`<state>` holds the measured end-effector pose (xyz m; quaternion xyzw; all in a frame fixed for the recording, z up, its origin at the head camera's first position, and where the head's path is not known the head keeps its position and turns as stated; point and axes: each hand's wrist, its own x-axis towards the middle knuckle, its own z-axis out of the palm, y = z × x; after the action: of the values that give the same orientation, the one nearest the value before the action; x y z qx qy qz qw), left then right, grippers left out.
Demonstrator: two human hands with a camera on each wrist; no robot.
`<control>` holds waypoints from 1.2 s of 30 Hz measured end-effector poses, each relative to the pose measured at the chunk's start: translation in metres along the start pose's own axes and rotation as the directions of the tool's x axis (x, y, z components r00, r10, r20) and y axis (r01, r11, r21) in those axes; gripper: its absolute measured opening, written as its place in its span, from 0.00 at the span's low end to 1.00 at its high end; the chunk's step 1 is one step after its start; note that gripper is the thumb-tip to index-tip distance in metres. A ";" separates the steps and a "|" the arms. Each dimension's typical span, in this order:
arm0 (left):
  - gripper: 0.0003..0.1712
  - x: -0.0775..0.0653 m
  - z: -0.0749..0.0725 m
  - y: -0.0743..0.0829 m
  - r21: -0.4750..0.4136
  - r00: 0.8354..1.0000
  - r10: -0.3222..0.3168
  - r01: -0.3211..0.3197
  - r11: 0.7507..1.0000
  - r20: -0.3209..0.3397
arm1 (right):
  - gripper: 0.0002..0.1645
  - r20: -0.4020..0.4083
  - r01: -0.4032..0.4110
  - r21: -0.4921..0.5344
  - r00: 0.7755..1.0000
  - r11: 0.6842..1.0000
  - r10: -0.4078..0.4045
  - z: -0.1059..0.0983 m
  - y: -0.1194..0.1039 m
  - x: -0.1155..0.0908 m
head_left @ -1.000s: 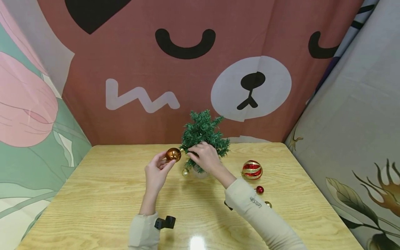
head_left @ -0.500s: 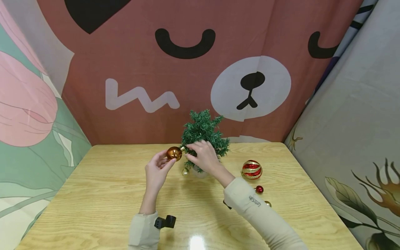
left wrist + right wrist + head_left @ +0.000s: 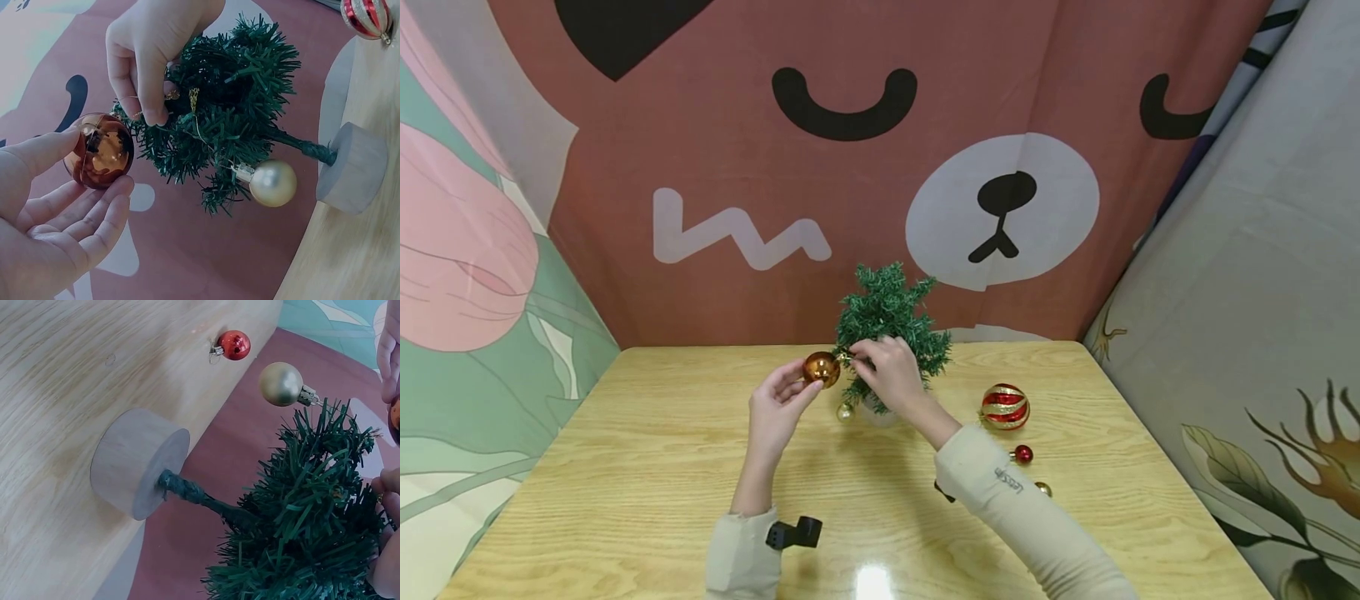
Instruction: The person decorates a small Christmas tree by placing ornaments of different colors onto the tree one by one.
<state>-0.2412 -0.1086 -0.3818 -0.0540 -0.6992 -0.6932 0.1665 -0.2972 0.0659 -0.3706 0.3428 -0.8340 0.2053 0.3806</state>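
In the head view, the copper ball (image 3: 822,369) had shifted slightly right over the last second, bringing its cap to the fingertips of the right hand (image 3: 891,367); the work seemed to have narrowed to its cord. The ball was raised off the wooden table (image 3: 625,467), just left of the small green tree (image 3: 880,300), pinched by the left hand (image 3: 775,412). The left forearm reached toward the far side; the right one slanted in from the near right, its hand in front of the branches. A striped ball (image 3: 1005,407) lay farther right.

In the left wrist view, the left thumb pressed one side of the copper ball and the fingers supported the other. The right thumb and fingers were bent in, apparently pinching a gold cord (image 3: 172,95). A pale gold ball (image 3: 273,182) hung from the tree.

In the right wrist view, only parts of the right fingers showed, beside the branches; that view alone could not settle their grip.
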 end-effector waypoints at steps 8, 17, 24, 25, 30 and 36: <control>0.23 0.000 -0.002 -0.001 0.003 1.000 0.001 -0.001 1.000 -0.008 | 0.04 -0.039 0.071 0.055 0.997 0.996 -0.069 -0.002 0.002 0.000; 0.23 -0.001 -0.004 -0.003 0.026 1.000 -0.001 0.001 1.000 -0.013 | 0.07 0.012 0.138 0.045 0.990 0.989 -0.139 -0.003 0.005 -0.001; 0.24 -0.001 -0.006 -0.008 0.056 1.000 -0.020 0.021 0.998 -0.009 | 0.10 0.051 0.103 0.057 0.993 0.993 -0.106 -0.004 0.002 -0.002; 0.24 -0.001 -0.005 -0.008 0.057 1.000 -0.018 0.019 0.998 -0.007 | 0.10 0.053 0.099 0.043 0.993 0.994 -0.101 -0.004 0.001 -0.001; 0.24 -0.001 -0.004 -0.010 0.061 1.000 -0.011 0.011 0.998 0.001 | 0.04 0.075 0.057 -0.006 0.996 0.998 -0.057 -0.004 -0.002 0.002; 0.25 0.000 -0.002 -0.014 0.075 1.000 -0.017 0.016 0.997 0.009 | 0.07 0.149 0.050 -0.135 0.988 0.990 -0.029 -0.004 -0.007 0.005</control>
<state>-0.2457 -0.1108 -0.3953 -0.0453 -0.7259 -0.6676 0.1592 -0.2930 0.0615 -0.3637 0.3463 -0.8649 0.1137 0.3450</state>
